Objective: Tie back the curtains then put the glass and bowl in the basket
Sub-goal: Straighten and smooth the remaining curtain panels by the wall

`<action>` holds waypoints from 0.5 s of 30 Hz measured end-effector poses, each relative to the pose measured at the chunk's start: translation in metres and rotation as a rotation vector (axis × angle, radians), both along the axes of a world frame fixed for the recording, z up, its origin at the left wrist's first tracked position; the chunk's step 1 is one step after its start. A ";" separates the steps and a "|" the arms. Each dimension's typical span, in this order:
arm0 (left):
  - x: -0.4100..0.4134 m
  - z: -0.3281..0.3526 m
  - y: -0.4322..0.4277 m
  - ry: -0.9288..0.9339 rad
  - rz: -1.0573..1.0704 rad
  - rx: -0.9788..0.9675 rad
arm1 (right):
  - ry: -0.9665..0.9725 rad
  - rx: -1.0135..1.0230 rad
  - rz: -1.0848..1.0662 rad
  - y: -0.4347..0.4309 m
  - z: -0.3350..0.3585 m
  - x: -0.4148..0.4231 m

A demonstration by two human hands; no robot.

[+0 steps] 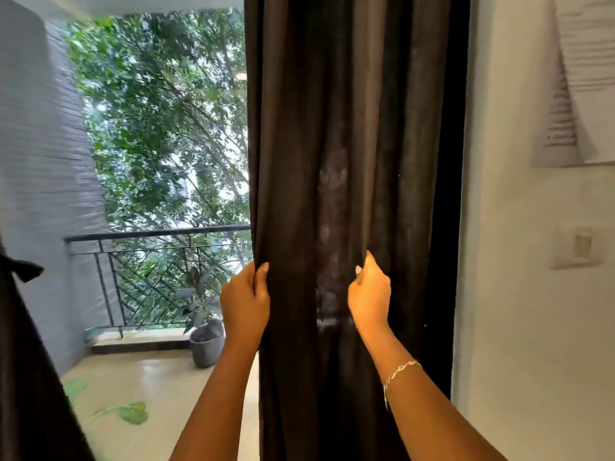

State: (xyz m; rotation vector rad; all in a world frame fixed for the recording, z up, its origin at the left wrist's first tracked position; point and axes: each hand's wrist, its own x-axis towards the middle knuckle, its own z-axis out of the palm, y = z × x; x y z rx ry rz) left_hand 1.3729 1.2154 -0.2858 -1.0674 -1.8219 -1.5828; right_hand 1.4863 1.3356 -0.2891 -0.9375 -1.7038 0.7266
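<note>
A dark brown curtain point(332, 161) hangs gathered in folds in the middle of the head view, beside the white wall. My left hand point(244, 302) grips its left edge with the fingers curled round the cloth. My right hand point(369, 296) pinches a fold further right, at the same height. A second dark curtain point(30, 377) hangs at the far left with a knotted tie point(23, 267) round it. No glass, bowl or basket is in view.
Past the curtain lies a balcony with a black railing point(156, 234), a grey pot with a plant point(208, 346) and fallen leaves point(131, 412) on the tiled floor. On the white wall to the right are a switch plate point(577, 247) and hanging paper sheets point(579, 94).
</note>
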 end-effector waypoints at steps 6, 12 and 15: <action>-0.005 0.002 -0.002 0.024 0.021 -0.006 | -0.173 0.263 0.226 -0.058 -0.016 -0.022; -0.005 0.001 -0.003 0.040 -0.002 0.024 | -0.279 0.353 0.333 -0.090 -0.022 -0.041; -0.011 0.001 -0.002 0.042 0.024 0.011 | -0.355 0.363 0.309 -0.093 -0.022 -0.043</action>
